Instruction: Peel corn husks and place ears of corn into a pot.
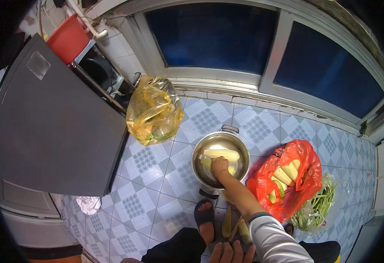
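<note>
A steel pot (197,144) with two dark handles stands on the tiled floor before me. My right hand (220,167) reaches into it, fingers closed around a pale green-yellow ear of corn (206,163) whose ends show on both sides. Just beyond, another pale yellow ear of corn (221,155) lies across the pot. At the bottom edge, my left hand (232,253) shows only its fingers, stretched and slightly apart, with nothing visible in them; its palm is cut off. Between my feet lie several pale pieces of corn or husk (227,225), partly hidden by my right arm.
To the right, a red plastic bag (305,154) gapes around several pale ears of corn (285,174). Beside it lie green beans (323,200) in a clear bag. A yellow translucent bag (155,115) with scraps stands near a dark grey cabinet or appliance (57,125). White crumpled paper (88,204) lies below.
</note>
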A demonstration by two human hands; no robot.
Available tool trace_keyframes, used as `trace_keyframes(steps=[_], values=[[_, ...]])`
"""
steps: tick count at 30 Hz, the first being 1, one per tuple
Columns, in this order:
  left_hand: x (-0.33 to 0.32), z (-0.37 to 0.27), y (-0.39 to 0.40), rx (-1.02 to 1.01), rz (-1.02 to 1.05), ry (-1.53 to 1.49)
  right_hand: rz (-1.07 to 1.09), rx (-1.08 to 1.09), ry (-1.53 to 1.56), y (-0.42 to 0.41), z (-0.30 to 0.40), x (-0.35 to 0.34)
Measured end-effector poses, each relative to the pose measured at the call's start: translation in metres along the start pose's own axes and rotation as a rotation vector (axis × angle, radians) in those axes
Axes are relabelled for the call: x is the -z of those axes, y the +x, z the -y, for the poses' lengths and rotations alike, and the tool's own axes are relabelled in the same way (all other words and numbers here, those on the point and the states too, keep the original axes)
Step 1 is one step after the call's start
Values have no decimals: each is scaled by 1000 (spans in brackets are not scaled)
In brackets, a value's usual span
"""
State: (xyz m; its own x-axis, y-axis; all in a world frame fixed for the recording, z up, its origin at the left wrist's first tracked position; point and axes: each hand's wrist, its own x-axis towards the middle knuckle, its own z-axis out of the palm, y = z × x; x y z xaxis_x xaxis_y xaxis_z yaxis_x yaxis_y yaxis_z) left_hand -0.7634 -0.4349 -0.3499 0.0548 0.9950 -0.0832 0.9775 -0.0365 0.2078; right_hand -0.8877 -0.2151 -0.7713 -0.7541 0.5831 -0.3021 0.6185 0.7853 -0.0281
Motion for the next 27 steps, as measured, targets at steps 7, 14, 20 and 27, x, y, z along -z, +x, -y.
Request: trace_keyframes(steps=[7,14,20,27], values=[[8,14,-15,6,-11,-83,-130,-481,1233,-38,-6,36],[5,21,-33,39,-20,-75,244,-1101,2162,-16,26,-5],[10,17,-36,12,-36,-105,6,-1037,2238,-13,-4,-12],[19,10,-36,-85,-52,-125,-460,-306,1973,-137,-41,108]])
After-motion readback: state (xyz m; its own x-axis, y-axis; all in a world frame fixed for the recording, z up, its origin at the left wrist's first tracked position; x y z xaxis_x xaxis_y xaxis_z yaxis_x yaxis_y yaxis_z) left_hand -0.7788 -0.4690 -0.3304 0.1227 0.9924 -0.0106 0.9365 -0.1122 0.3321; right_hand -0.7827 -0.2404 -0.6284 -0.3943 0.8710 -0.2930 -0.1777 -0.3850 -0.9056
